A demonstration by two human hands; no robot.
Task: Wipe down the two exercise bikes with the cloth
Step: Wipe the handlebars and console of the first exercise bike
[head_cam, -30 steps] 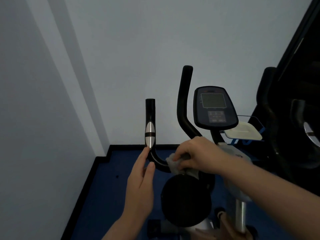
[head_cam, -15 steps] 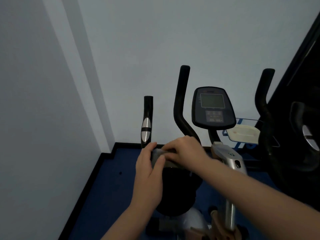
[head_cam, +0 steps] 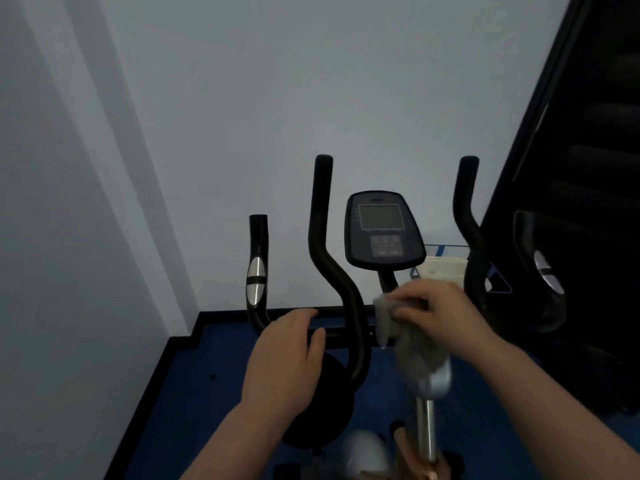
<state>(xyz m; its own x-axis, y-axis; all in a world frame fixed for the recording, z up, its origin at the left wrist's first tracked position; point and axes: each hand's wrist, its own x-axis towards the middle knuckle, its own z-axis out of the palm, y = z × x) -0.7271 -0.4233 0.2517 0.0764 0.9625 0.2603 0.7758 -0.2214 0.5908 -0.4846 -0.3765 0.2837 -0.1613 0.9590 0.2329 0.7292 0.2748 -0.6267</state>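
Right hand carries the cloth off to the console stem while the left stays on the crossbar.

Since half a second ago the hands have parted: the right hand (head_cam: 438, 311) has slid toward 3 o'clock, its fingers curled round the pale grey crumpled cloth (head_cam: 408, 341), which hangs from the grip toward 6 o'clock over the silver stem housing (head_cam: 438, 379). The left hand (head_cam: 289, 355) rests on the black horizontal handlebar crossbar (head_cam: 337, 332), fingers loosely bent over it, thumb beside it. The black curved upright handlebar (head_cam: 329, 265) rises between the two hands. At 12 o'clock from the cloth sits the dark oval console with a grey screen (head_cam: 382, 232); farther off stand a blue wire rack with a white tray (head_cam: 446, 266) and the pale wall (head_cam: 311, 81).
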